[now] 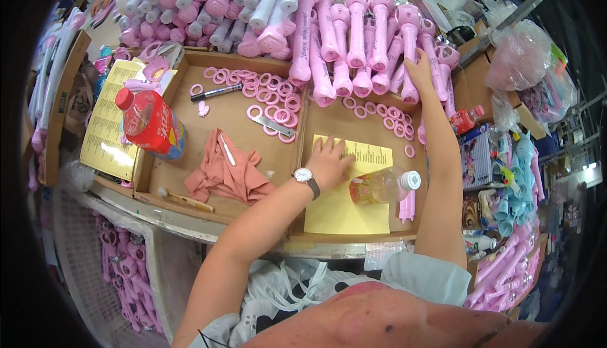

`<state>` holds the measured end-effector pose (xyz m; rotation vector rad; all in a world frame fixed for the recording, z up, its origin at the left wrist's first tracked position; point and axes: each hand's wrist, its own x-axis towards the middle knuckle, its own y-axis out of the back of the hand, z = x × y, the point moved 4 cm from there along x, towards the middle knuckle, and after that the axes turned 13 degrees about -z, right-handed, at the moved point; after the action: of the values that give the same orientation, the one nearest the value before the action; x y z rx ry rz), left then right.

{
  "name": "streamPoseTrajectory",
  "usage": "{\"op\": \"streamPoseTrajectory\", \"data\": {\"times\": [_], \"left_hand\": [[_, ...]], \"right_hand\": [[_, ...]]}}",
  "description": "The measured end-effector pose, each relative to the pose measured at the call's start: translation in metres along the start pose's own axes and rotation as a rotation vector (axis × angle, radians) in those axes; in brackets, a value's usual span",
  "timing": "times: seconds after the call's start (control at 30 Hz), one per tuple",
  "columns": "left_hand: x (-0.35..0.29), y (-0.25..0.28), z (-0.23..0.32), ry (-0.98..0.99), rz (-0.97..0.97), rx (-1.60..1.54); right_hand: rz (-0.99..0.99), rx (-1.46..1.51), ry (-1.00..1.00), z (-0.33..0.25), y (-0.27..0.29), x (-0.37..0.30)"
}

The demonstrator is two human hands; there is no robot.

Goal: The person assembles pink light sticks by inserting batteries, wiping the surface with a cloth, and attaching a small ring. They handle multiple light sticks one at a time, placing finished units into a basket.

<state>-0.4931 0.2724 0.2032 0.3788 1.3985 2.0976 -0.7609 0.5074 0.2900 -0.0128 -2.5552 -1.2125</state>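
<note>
My left hand [330, 160], with a watch at the wrist, lies flat with its fingers apart on a yellow printed sheet [322, 212]. To the right of it a clear plastic bottle [376, 187] with a white cap leans over the same sheet. At the far right my right hand [420, 73] has its fingers around a pink plastic wand tube [409, 38] in the row of similar tubes [356, 44]. Part of that tube is hidden by the hand. Pink rings [391, 117] lie scattered on the cardboard just below the row.
A shallow cardboard tray [253, 158] holds a peach cloth [221, 171], a black marker [216, 92], a wooden-handled brush [186, 199] and more pink rings [272, 89]. At left stands a red-labelled bottle [148, 123]. Grey and pink tubes [221, 6] are heaped behind.
</note>
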Motion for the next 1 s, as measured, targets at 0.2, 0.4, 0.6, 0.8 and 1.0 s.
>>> {"op": "streamPoseTrajectory", "data": {"times": [0.2,0.4,0.6,0.8,1.0], "left_hand": [[-0.003,0.003,0.002,0.002,0.02,-0.016],[-0.002,0.001,0.002,-0.004,0.029,0.005],[0.0,0.0,0.001,0.018,0.001,0.004],[-0.003,0.006,0.004,0.064,-0.137,0.057],[-0.011,0.017,0.001,0.169,-0.233,0.112]], "right_hand": [[0.047,-0.184,0.173,0.029,-0.015,0.022],[-0.029,-0.14,0.03,0.036,-0.023,0.003],[-0.163,0.536,-0.016,-0.045,0.035,-0.101],[-0.031,1.129,0.269,-0.096,0.032,-0.282],[-0.2,0.449,-0.092,-0.115,-0.024,-0.323]]}}
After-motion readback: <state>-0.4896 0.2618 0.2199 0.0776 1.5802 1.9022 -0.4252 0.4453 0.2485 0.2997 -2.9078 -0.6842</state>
